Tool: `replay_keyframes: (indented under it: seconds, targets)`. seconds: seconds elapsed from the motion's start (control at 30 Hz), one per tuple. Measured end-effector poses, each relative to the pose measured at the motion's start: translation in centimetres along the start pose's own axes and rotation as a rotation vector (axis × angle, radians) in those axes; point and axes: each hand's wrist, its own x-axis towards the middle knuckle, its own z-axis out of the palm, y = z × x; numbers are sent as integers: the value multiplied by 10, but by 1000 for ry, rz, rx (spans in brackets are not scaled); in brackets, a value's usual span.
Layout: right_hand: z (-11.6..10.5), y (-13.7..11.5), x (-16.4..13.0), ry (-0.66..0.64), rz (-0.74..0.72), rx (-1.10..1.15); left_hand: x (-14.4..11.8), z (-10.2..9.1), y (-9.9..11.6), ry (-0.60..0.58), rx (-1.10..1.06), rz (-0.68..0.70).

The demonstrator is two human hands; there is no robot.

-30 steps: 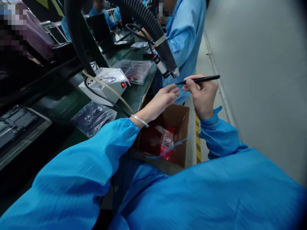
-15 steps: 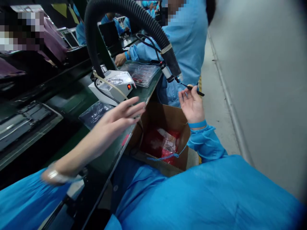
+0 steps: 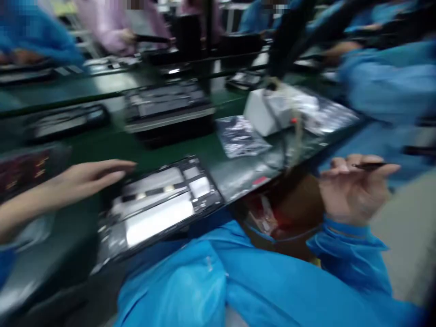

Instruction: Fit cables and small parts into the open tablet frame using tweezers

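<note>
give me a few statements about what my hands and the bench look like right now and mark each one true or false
1. The right hand holds a thin black tool. True.
2. The left hand grips the white box. False: it reaches over the open device at the bench edge, far from the box.
3. A cardboard box sits below the bench edge, with red contents. True.
4. The silvery bag lies in the cardboard box. False: it lies on the green bench.

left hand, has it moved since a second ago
Yes. The left hand has left the right hand above the cardboard box and now reaches out over the bench beside the open device.
</note>
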Motion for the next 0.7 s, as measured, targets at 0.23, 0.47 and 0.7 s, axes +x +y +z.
replay_keyframes:
  seconds: [0.23,0.47,0.7]
  targets:
    - [221,74,-55,-950,131,-131,-15,24,-16,-20,355,130]
    - [269,134,-59,-1222,156,-567,-28,37,-18,10,297,180]
    - [261,133,-53,-1215,353,-596,-27,39,-23,24,276,194]
